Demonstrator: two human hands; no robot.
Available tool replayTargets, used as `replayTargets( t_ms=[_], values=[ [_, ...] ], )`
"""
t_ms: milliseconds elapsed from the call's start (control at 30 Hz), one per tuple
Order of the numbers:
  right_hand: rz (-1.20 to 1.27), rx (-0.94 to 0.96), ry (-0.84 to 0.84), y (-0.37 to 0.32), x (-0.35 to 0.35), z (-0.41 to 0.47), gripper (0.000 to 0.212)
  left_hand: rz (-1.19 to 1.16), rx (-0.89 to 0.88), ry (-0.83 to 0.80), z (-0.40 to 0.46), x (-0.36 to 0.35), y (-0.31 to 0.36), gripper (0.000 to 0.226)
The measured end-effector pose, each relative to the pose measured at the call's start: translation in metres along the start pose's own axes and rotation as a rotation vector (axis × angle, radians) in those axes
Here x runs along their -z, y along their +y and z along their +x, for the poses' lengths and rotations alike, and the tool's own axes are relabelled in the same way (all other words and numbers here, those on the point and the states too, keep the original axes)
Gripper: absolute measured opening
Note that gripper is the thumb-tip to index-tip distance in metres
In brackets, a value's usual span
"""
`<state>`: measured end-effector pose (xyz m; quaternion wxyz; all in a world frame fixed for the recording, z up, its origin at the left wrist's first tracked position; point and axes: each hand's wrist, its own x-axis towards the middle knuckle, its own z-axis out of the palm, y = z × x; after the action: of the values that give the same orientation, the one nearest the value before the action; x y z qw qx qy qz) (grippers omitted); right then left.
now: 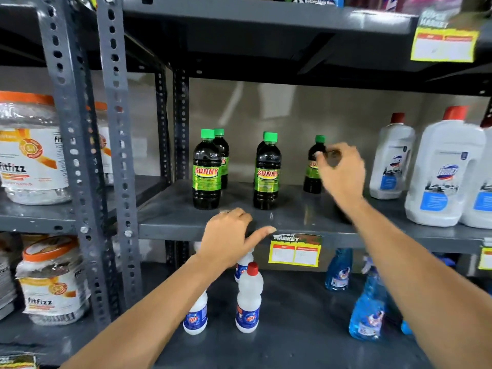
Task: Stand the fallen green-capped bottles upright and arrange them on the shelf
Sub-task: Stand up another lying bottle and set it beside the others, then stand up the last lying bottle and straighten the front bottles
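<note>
1. On the middle shelf [170, 217] five green-capped bottles stand upright: two at the left [207, 170], one behind the other, two in the middle [267, 173], and one at the right [314, 166]. None lies fallen that I can see.
2. I judge the step is now arranging: the right bottle should come forward, level with the front ones, pushed low on its body so it does not tip.
3. Right hand [342, 170] is raised just beside this bottle, fingers curled loosely, holding nothing; whether it touches, I cannot tell.
4. Left hand [230, 239] rests at the shelf edge, open, thumb spread, empty.
</note>
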<state>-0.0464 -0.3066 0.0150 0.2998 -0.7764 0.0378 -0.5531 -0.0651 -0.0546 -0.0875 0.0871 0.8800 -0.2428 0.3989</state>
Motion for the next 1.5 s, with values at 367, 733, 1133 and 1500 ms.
replayTargets(
  t_ms=[367,733,1133,1500],
  values=[
    [-0.126,-0.759,-0.889,0.075,0.053,0.027,0.068,0.092,0.001,-0.085,0.032,-0.035,0.079,0.092],
    [0.001,-0.434,-0.292,0.093,0.018,-0.002,0.066,0.05,-0.017,0.064,0.026,-0.042,0.082,0.083],
    [0.083,-0.225,-0.394,0.098,0.009,-0.009,0.062,0.047,0.025,0.084,0.025,-0.046,0.083,0.084],
    [0.347,-0.39,-0.495,0.115,0.0,-0.002,0.089,0.051,0.023,0.078,0.025,-0.047,0.081,0.084]
  ],
)
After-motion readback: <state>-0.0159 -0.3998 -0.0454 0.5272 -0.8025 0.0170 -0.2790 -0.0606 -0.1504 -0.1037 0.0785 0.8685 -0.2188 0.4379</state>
